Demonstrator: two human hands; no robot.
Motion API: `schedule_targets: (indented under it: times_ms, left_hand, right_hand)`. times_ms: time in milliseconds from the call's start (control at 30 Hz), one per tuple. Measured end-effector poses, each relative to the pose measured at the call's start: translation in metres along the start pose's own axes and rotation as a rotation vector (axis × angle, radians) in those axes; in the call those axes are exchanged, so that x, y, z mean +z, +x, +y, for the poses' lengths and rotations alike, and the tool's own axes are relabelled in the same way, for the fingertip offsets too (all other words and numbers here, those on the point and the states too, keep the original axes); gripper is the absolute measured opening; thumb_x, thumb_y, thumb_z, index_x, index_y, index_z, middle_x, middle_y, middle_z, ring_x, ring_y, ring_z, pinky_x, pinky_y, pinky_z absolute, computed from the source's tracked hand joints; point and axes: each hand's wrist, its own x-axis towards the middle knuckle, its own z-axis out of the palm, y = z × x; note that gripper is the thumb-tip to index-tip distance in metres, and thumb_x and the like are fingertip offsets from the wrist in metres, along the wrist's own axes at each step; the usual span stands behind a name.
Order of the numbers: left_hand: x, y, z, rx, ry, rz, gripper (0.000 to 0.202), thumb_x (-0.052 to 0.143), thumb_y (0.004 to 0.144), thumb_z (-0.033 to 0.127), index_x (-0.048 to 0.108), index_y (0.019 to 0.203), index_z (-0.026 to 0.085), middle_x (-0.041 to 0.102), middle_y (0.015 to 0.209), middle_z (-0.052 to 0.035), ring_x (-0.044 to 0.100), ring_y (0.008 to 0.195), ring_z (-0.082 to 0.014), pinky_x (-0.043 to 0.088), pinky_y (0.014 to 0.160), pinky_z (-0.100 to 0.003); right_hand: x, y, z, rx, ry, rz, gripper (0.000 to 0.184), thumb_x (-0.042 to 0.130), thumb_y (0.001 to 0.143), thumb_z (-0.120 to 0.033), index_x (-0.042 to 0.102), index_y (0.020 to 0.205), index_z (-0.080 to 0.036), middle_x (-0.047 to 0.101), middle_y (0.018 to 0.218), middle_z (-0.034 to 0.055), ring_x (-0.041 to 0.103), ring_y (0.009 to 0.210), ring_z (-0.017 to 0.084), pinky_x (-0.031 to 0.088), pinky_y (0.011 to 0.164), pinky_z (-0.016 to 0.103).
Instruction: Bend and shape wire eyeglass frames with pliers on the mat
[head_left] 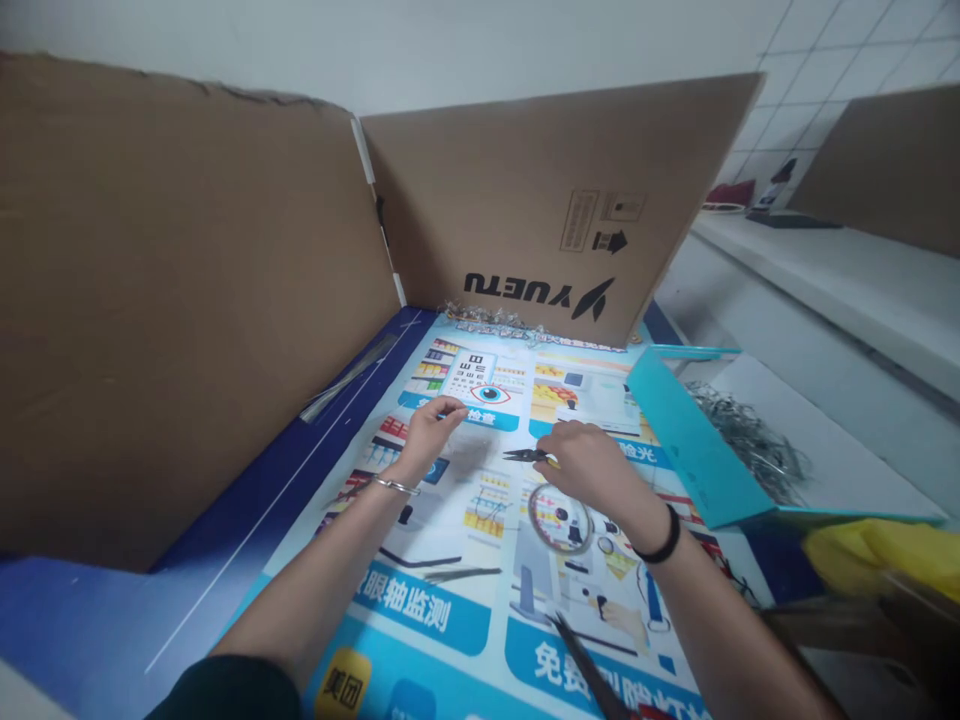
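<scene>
My right hand (589, 462) is closed around a small pair of pliers (523, 455), whose dark pointed jaws face left toward my other hand. My left hand (433, 428) hovers over the printed sheet, thumb and fingertips pinched together; what they hold, if anything, is too fine to make out. Below the pliers lies a round coil of thin wire (534, 530). Several short straight wires (461, 574) rest on the sheet nearer to me. At the bottom, a dark-bladed tool with red at its handle (585, 660) points away from me.
Cardboard panels (172, 300) stand at the left and back (517, 210). A heap of silvery wire bits (487, 318) lies along the back panel. On the right, an open turquoise box (690, 450) contains tangled wire pieces (750, 445). Yellow material (885, 560) sits in front of it.
</scene>
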Motion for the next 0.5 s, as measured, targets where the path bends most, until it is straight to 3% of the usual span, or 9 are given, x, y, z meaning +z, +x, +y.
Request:
schedule_targets:
  times_ms: [133, 500]
  left_hand:
    - [0.002, -0.001, -0.005, -0.015, -0.068, -0.007, 0.016, 0.064, 0.072, 0.032, 0.065, 0.074, 0.017, 0.063, 0.077, -0.0023, 0.054, 0.074, -0.0152, 0.040, 0.070, -0.027]
    - [0.006, 0.001, -0.017, -0.091, -0.166, -0.027, 0.016, 0.066, 0.070, 0.030, 0.065, 0.074, 0.015, 0.060, 0.073, -0.0013, 0.050, 0.069, -0.0120, 0.038, 0.064, -0.024]
  right_hand:
    - [-0.001, -0.001, -0.006, -0.145, -0.026, -0.107, 0.018, 0.055, 0.082, -0.032, 0.066, 0.083, -0.018, 0.062, 0.083, 0.0067, 0.054, 0.083, 0.018, 0.031, 0.069, 0.029]
    - [0.004, -0.005, -0.017, -0.247, -0.036, -0.143, 0.010, 0.056, 0.077, -0.020, 0.064, 0.072, -0.017, 0.060, 0.076, 0.0057, 0.052, 0.078, 0.018, 0.027, 0.067, 0.030]
